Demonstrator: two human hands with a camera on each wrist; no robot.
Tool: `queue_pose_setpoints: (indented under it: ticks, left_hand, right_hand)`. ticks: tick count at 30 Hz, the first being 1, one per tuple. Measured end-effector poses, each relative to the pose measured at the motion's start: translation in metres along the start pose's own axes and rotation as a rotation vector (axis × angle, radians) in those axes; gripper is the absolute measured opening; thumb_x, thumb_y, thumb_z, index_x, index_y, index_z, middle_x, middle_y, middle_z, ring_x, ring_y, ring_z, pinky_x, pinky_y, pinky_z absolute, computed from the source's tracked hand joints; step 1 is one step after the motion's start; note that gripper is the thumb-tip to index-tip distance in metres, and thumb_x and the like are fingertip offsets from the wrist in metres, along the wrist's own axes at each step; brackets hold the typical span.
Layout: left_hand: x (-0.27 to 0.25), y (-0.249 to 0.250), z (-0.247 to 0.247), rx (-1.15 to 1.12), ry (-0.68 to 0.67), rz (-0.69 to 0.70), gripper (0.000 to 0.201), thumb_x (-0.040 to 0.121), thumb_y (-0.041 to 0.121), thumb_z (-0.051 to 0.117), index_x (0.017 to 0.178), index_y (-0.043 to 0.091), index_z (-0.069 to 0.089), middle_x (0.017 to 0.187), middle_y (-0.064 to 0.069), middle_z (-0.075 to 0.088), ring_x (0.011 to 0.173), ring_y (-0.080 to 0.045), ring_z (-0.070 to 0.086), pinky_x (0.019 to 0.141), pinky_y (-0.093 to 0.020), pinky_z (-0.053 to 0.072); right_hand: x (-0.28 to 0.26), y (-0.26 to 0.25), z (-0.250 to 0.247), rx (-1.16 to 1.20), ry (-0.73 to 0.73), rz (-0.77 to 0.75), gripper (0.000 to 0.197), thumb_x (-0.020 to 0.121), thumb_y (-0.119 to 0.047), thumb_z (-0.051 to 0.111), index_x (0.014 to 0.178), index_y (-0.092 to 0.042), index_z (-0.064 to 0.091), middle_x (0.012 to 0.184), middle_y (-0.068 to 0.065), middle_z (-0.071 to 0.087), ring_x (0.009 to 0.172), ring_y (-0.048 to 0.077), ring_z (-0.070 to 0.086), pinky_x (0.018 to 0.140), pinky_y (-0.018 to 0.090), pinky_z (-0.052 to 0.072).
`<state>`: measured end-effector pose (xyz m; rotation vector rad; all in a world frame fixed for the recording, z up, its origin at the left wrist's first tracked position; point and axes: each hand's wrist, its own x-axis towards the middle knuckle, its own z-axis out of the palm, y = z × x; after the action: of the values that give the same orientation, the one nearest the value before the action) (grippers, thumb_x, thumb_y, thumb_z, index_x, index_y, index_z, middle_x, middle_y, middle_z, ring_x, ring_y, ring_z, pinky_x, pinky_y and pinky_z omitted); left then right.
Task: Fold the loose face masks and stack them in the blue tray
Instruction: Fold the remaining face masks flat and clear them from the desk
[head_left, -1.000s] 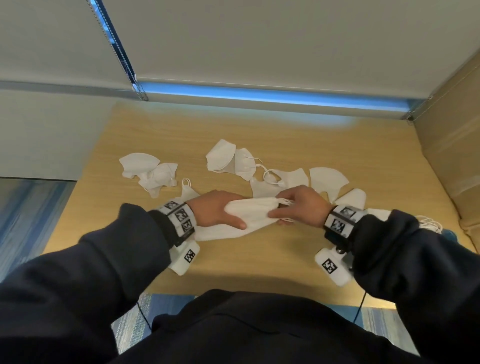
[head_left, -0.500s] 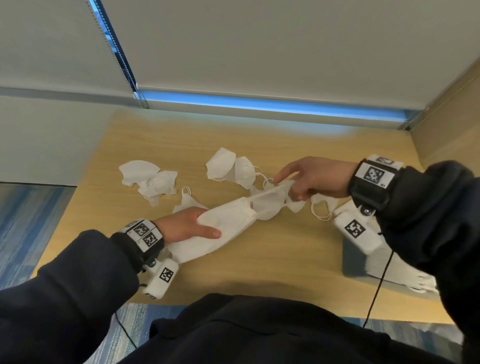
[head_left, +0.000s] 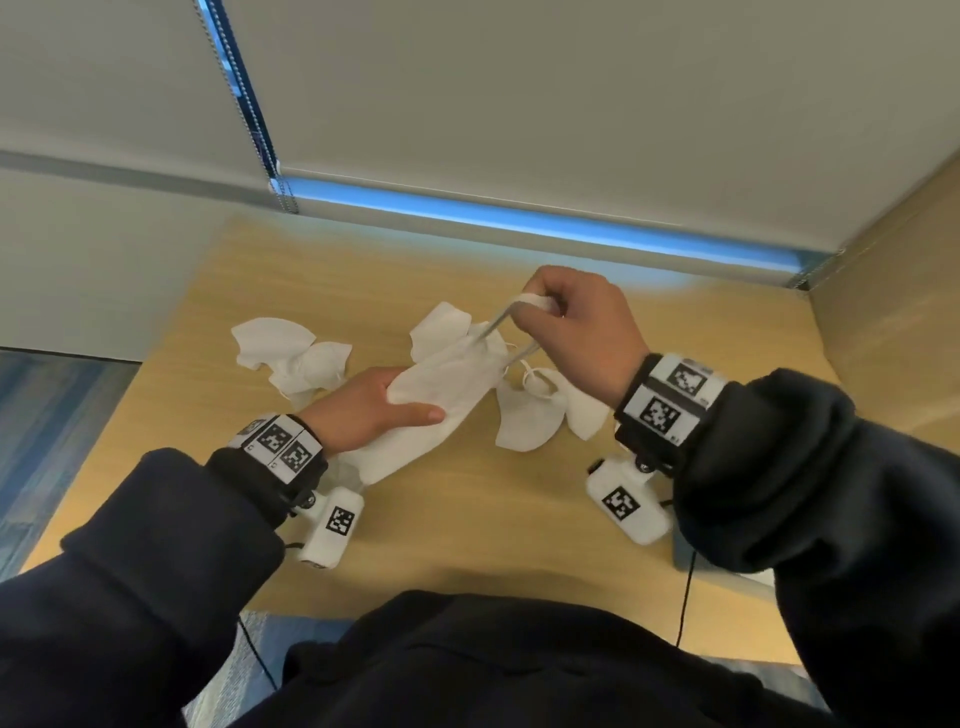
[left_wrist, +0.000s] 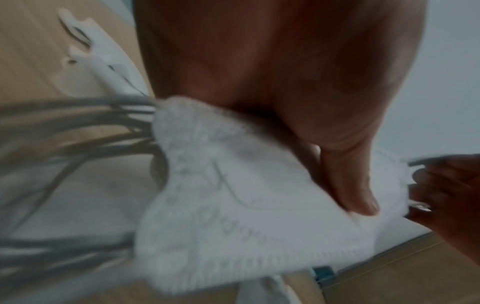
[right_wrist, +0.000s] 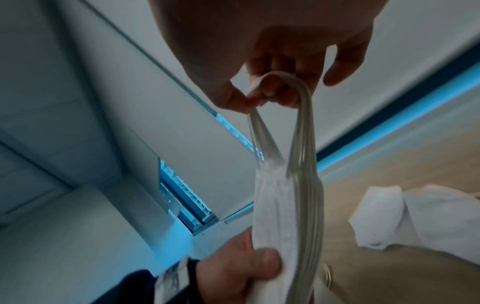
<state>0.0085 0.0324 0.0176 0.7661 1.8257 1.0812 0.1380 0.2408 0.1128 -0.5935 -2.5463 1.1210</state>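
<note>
**Above the table: mask stack stretched between two hands**

Over the wooden table (head_left: 467, 519), the left hand (head_left: 363, 410) grips a stack of folded masks (head_left: 431, 405), thumb laid across its top. Its long axis runs diagonally, near-left to far-right, the far end raised. There the right hand (head_left: 576, 332) pinches the bundled ear loops (right_wrist: 283, 123), pulled taut. Loose masks (head_left: 291, 353) lie well beyond and beside the stack. The left wrist view is blurred, so the finger placement beneath is unclear.

We're seeing white masks (head_left: 527, 423), light woodgrain bench (head_left: 483, 514), black-and-white checker tags on wristbands (head_left: 670, 397), dark navy sleeves (head_left: 810, 467).
</note>
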Motion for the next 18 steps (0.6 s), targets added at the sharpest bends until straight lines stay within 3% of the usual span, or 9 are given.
queue_pose_setpoints:
  ticks: [3,5,8,10,15,17,18]
  left_hand:
    - [0.002,0.016,0.008,-0.125,0.127,0.052,0.03,0.086,0.038,0.078,0.112,0.024,0.073,0.102,0.004,0.079,0.093,-0.017,0.075,0.085,-0.043,0.06]
    - [0.002,0.033,0.013,-0.229,0.216,0.112,0.032,0.087,0.037,0.078,0.114,0.022,0.073,0.106,-0.001,0.079,0.098,-0.024,0.075,0.093,-0.053,0.058]
    - [0.003,0.062,0.018,-0.352,0.292,0.198,0.028,0.09,0.029,0.076,0.115,0.02,0.073,0.109,-0.003,0.078,0.102,-0.025,0.074,0.095,-0.053,0.057]
    - [0.003,0.079,0.02,-0.384,0.321,0.233,0.028,0.089,0.028,0.077,0.115,0.019,0.073,0.108,-0.003,0.078,0.101,-0.024,0.075,0.095,-0.053,0.057]
    - [0.009,0.104,0.033,-0.417,0.347,0.329,0.034,0.087,0.028,0.08,0.118,0.019,0.072,0.111,-0.004,0.077,0.105,-0.024,0.073,0.096,-0.054,0.057]
    - [0.014,0.11,0.041,-0.426,0.341,0.346,0.037,0.087,0.029,0.079,0.121,0.018,0.07,0.114,-0.004,0.076,0.107,-0.025,0.073,0.096,-0.053,0.057]
    - [0.016,0.112,0.045,-0.42,0.33,0.348,0.038,0.088,0.028,0.079,0.122,0.017,0.07,0.114,-0.004,0.076,0.107,-0.024,0.073,0.096,-0.051,0.057]
  right_hand:
    - [-0.015,-0.008,0.012,-0.077,0.078,-0.181,0.013,0.092,-0.027,0.067,0.085,-0.017,0.063,0.069,-0.008,0.058,0.063,0.008,0.052,0.062,0.025,0.042]
    - [-0.026,-0.01,0.019,-0.198,0.095,-0.304,0.013,0.091,-0.028,0.067,0.099,-0.018,0.064,0.081,-0.01,0.058,0.075,0.012,0.055,0.075,0.031,0.042]
    - [-0.038,-0.006,0.025,-0.368,0.088,-0.409,0.053,0.088,-0.029,0.066,0.135,-0.009,0.054,0.122,0.006,0.058,0.113,0.024,0.052,0.099,0.04,0.038]
    - [-0.04,-0.004,0.021,-0.377,0.115,-0.461,0.064,0.09,-0.024,0.065,0.146,-0.001,0.046,0.137,0.016,0.05,0.129,0.03,0.046,0.109,0.045,0.036]
    - [-0.05,-0.003,0.007,-0.29,0.123,-0.465,0.07,0.094,-0.015,0.06,0.155,0.003,0.031,0.157,0.019,0.033,0.151,0.032,0.026,0.117,0.061,0.026]
    - [-0.056,0.0,-0.001,-0.214,0.127,-0.437,0.067,0.096,-0.012,0.059,0.156,0.0,0.031,0.163,0.014,0.03,0.155,0.025,0.02,0.122,0.059,0.021]
    - [-0.06,0.001,-0.006,-0.151,0.155,-0.428,0.063,0.096,-0.009,0.06,0.154,-0.001,0.036,0.162,0.012,0.034,0.154,0.023,0.024,0.123,0.056,0.023]
